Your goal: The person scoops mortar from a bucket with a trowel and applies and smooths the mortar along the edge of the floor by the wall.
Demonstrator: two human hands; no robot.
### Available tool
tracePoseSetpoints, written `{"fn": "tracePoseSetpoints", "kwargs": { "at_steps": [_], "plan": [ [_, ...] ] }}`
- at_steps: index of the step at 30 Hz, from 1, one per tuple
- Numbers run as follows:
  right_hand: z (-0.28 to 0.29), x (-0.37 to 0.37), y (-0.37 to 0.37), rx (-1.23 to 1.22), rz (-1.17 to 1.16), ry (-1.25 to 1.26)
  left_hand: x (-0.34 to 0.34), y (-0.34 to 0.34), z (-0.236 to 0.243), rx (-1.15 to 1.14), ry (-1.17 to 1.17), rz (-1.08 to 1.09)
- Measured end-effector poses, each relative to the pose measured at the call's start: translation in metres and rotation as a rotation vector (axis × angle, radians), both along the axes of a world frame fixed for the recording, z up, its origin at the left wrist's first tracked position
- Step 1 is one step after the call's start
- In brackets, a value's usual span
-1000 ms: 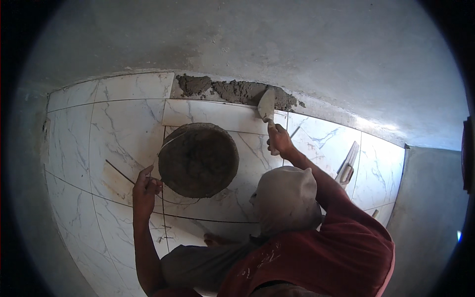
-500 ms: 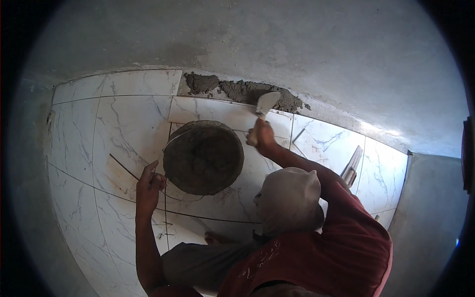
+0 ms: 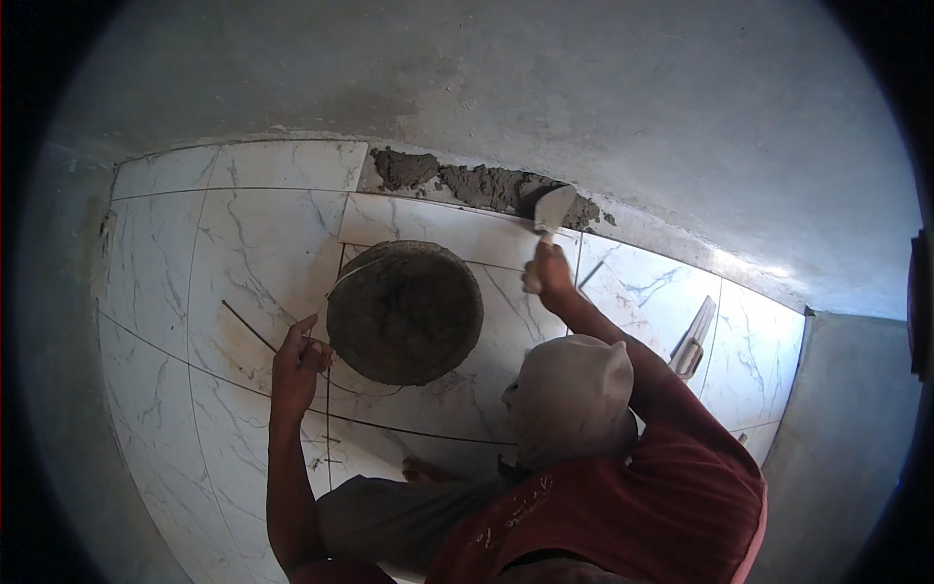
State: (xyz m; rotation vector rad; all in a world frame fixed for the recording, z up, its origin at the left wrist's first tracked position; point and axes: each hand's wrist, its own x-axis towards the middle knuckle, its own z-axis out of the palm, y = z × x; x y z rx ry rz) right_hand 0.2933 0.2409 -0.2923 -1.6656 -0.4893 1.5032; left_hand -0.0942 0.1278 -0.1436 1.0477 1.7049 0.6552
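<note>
Person in a red shirt (image 3: 662, 496) w/ a grey cloth (image 3: 572, 397) over the head squats low on the white marble-look tile floor (image 3: 243, 253).

Right hand (image 3: 551, 275) is up near the far wall. Its grip is closed tight round the handle of a small trowel (image 3: 551, 216). The trowel blade points up & touches the wet grey mortar (image 3: 477, 185). That mortar sits in a rough strip along the gap where floor tiles meet the grey wall (image 3: 506, 78), just past the last row of tiles.

Left hand (image 3: 295, 362) rests down on the tiles, left of the pan. Fingers are curled & seem to pinch a thin dark line (image 3: 255, 331) that runs across the tile, maybe a string or wire; can't tell for sure if that grip is closed on it or just touching.

Btwn the 2 hands sits a round mortar pan (image 3: 405, 311), dark & crusted grey inside, right on the tiles. It's just beside the left hand, near the right arm.

On the right, a 2nd pale tool w/ a handle (image 3: 692, 339) lies flat on the tiles, close to the person's right elbow, apart from both hands.

A bare foot (image 3: 424, 473) peeks out under the body. Grey shorts (image 3: 389, 521) show below it. Tile joints curve a lot twd the edges.
</note>
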Motion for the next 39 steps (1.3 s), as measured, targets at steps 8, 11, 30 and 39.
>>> {"fn": "tracePoseSetpoints", "kwargs": {
  "at_steps": [8,11,30,39],
  "plan": [
    [0.039,-0.041,0.010,-0.049,0.570,0.090,-0.008,-0.006,0.002,-0.006,0.020,0.018],
    [0.021,-0.022,-0.002,0.023,0.308,-0.106,-0.005,-0.006,0.002,0.007,0.021,0.005],
    [0.072,-0.005,0.060,0.050,1.142,-0.495,-0.007,-0.009,0.003,0.062,0.079,-0.023],
    [0.102,0.001,0.076,0.513,1.267,-1.064,-0.007,-0.012,0.003,0.072,0.058,-0.032]
  ]
}}
